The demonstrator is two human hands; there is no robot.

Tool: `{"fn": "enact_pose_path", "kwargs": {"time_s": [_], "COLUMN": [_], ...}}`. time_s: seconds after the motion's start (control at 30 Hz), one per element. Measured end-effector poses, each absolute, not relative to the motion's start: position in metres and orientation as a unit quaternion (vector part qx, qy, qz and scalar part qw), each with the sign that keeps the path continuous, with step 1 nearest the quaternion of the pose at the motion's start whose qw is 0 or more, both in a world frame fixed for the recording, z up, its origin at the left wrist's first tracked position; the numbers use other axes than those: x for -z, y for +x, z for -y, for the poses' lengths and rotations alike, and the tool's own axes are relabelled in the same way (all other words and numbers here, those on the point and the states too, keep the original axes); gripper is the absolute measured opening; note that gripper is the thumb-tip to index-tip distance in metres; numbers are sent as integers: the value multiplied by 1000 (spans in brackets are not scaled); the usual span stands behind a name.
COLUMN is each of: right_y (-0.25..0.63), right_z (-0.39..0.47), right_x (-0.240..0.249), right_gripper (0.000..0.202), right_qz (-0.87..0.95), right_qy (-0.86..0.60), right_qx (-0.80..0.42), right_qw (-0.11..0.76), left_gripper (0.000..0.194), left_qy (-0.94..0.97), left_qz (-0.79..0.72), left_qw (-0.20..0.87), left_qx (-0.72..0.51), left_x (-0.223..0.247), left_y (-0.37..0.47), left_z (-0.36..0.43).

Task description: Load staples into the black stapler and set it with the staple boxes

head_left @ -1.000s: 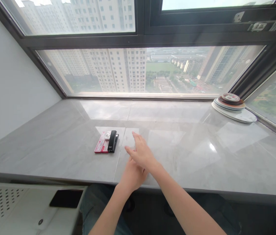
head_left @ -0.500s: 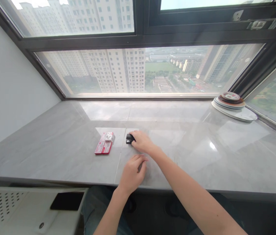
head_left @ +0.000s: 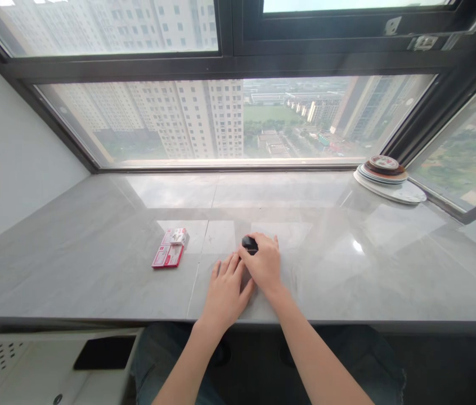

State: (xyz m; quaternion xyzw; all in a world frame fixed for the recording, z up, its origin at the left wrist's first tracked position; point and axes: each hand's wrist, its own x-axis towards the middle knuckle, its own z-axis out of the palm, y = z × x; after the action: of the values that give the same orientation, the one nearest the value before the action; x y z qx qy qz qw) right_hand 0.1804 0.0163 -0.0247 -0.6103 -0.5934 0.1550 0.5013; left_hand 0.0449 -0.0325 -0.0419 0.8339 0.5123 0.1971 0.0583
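Note:
A small black object, which looks like a stapler (head_left: pixel 249 244), is gripped by my right hand (head_left: pixel 265 260) over the grey counter. Its lower part is hidden behind my fingers. Flat on the counter with fingers spread lies my left hand (head_left: pixel 226 289), its fingertips close to my right thumb. Left of both hands are several small red and white boxes (head_left: pixel 167 256), with a whiter box (head_left: pixel 179 236) on top at the back.
A stack of plates (head_left: pixel 384 174) stands at the back right corner by the window frame (head_left: pixel 229 68). Below the counter's front edge (head_left: pixel 305 322), at the lower left, a dark flat object (head_left: pixel 105 353) rests on a white plastic surface (head_left: pixel 44 374).
My right hand has moved right and nearer with the black object, which has turned. My left hand's fingers have spread out flat. The view has shifted slightly.

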Motion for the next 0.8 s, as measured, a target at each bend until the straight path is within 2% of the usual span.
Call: {"fn": "enact_pose_path", "kwargs": {"time_s": [0.13,0.23,0.3,0.43,0.5,0.6,0.7,0.8], "right_y": [210,244,263,283,286,286,283,278], "right_z": [-33,-37,-33,-5,16,49,74,85], "right_x": [23,34,42,51,51,52,53,54], "right_gripper": [36,36,29,25,29,39,40,39], "right_qz": [384,201,142,155,171,203,276,385], "right_qy": [-510,-431,-411,-396,-410,-458,-522,-575], "right_qx": [-360,-483,-524,-538,-519,-472,-451,-448], "right_qw": [681,735,733,728,730,725,670,566], "left_gripper": [62,60,60,51,47,50,51,45], "left_qy": [814,809,809,797,758,637,568,573], "left_qz": [-538,-542,-537,-536,-582,-713,-781,-779], "left_qw": [55,59,69,78,39,-52,-91,-91], "left_qx": [-212,-221,-227,-268,-292,-287,-244,-238], "left_x": [46,49,50,44,39,37,43,51], "left_y": [42,42,43,34,17,-17,-46,-59], "left_z": [31,30,28,23,18,12,16,28]}}
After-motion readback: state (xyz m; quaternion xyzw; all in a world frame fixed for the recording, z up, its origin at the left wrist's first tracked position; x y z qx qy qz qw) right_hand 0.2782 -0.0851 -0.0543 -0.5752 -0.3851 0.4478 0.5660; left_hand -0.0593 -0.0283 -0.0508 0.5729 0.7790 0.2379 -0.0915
